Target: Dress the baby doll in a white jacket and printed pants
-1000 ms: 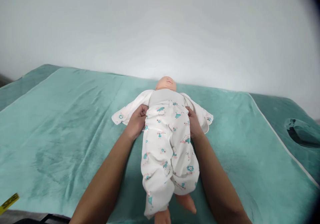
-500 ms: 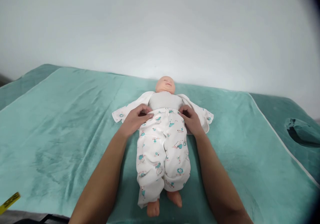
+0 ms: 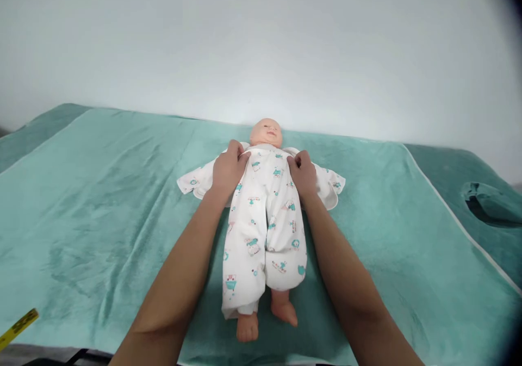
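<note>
A baby doll (image 3: 266,132) lies on its back on a teal towel (image 3: 101,192), head towards the wall. It wears white printed trousers (image 3: 265,230) drawn up to its chest, and bare feet stick out below. An open white printed top (image 3: 330,184) spreads out under it on both sides. My left hand (image 3: 228,167) is closed on the trousers' upper edge at the doll's left side. My right hand (image 3: 302,173) is closed on the same edge at the other side.
The towel covers a padded teal table (image 3: 457,165) set against a pale wall. A face hole (image 3: 489,208) opens in the table at the right. A yellow strip (image 3: 18,328) pokes in at the lower left corner.
Both hands have slid the trousers' upper edge from the doll's waist up to its chest. The doll's legs have settled flat and its grey torso is now covered.
</note>
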`<state>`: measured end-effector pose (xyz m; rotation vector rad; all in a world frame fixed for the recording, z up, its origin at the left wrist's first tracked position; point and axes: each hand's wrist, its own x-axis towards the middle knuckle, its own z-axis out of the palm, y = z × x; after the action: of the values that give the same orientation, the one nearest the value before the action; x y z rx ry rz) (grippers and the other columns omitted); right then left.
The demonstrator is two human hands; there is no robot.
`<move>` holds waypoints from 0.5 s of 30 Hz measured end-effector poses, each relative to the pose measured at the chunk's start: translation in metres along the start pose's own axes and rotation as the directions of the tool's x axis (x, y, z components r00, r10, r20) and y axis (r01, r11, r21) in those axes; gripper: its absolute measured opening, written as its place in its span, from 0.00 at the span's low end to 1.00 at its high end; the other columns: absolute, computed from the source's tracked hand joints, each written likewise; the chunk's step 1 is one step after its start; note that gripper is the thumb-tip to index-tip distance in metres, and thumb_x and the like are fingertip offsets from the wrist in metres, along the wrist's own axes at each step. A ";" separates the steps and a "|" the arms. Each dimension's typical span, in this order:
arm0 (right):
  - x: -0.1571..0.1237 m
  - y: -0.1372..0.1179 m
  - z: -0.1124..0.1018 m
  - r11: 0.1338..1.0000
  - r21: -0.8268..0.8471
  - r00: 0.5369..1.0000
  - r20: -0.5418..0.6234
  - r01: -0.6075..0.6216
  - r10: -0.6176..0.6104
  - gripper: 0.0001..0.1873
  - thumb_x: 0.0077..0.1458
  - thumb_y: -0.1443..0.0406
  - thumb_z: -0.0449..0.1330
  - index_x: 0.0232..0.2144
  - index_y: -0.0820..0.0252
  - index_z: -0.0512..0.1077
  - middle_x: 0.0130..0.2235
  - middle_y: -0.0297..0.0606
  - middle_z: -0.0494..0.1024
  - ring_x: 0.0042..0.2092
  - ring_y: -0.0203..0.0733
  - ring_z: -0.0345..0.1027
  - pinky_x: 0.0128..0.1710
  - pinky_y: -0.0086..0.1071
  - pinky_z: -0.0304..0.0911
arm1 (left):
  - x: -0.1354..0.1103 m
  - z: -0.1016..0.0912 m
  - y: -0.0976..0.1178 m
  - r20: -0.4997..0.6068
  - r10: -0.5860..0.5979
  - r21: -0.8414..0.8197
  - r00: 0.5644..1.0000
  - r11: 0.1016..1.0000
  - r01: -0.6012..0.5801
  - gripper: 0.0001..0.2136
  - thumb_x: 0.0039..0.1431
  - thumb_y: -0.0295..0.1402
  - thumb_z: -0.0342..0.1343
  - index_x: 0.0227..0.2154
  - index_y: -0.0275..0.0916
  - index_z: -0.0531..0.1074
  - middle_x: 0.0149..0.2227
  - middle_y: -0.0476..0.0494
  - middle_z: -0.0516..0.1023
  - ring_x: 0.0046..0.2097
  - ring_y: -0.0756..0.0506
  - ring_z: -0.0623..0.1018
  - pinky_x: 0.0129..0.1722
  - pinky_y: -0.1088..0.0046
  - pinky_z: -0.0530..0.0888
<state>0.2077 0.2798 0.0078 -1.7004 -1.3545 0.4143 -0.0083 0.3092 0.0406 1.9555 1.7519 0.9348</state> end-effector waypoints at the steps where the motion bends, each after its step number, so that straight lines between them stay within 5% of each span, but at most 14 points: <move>1: 0.001 0.003 0.003 1.000 0.003 0.999 -0.036 -0.018 0.018 0.13 0.60 0.52 0.53 0.30 0.51 0.59 0.26 0.30 0.66 0.30 0.43 0.58 0.34 0.35 0.52 | -0.003 0.000 0.001 -0.017 -0.028 0.023 0.999 0.999 0.029 0.08 0.63 0.42 0.53 0.36 0.43 0.66 0.28 0.46 0.71 0.34 0.40 0.73 0.35 0.68 0.60; 5: -0.003 0.014 0.002 0.999 0.009 0.999 -0.035 0.034 -0.033 0.17 0.58 0.48 0.57 0.29 0.52 0.64 0.29 0.33 0.72 0.33 0.43 0.62 0.36 0.35 0.55 | -0.021 -0.004 -0.008 -0.021 -0.064 0.024 0.998 0.998 0.064 0.13 0.63 0.47 0.51 0.34 0.43 0.68 0.32 0.42 0.76 0.37 0.39 0.74 0.37 0.67 0.63; 8: -0.007 0.019 -0.007 1.000 0.001 0.999 0.026 0.023 -0.023 0.16 0.59 0.49 0.57 0.28 0.53 0.69 0.28 0.35 0.74 0.33 0.44 0.63 0.37 0.37 0.56 | -0.031 -0.007 -0.017 0.020 -0.080 -0.064 0.997 0.995 0.081 0.09 0.62 0.41 0.51 0.36 0.43 0.71 0.35 0.42 0.79 0.39 0.40 0.75 0.38 0.67 0.65; 12: -0.009 0.022 -0.017 0.996 0.066 0.988 0.145 -0.068 0.058 0.12 0.57 0.56 0.57 0.26 0.54 0.73 0.28 0.36 0.77 0.34 0.45 0.65 0.35 0.36 0.56 | -0.034 -0.012 -0.022 0.192 -0.088 -0.162 0.977 0.980 0.120 0.08 0.55 0.34 0.53 0.36 0.41 0.73 0.36 0.44 0.81 0.40 0.40 0.75 0.39 0.67 0.68; 15: -0.009 0.027 -0.023 0.975 0.206 0.947 0.320 -0.080 0.010 0.10 0.55 0.59 0.57 0.28 0.54 0.76 0.30 0.33 0.79 0.35 0.44 0.68 0.34 0.34 0.59 | -0.032 -0.019 -0.024 0.358 -0.041 -0.284 0.933 0.947 0.151 0.08 0.50 0.34 0.57 0.33 0.39 0.75 0.34 0.45 0.80 0.39 0.40 0.76 0.38 0.68 0.70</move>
<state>0.2377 0.2618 -0.0036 -1.5294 -1.4387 0.8626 -0.0388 0.2788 0.0311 1.6938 1.3950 0.7214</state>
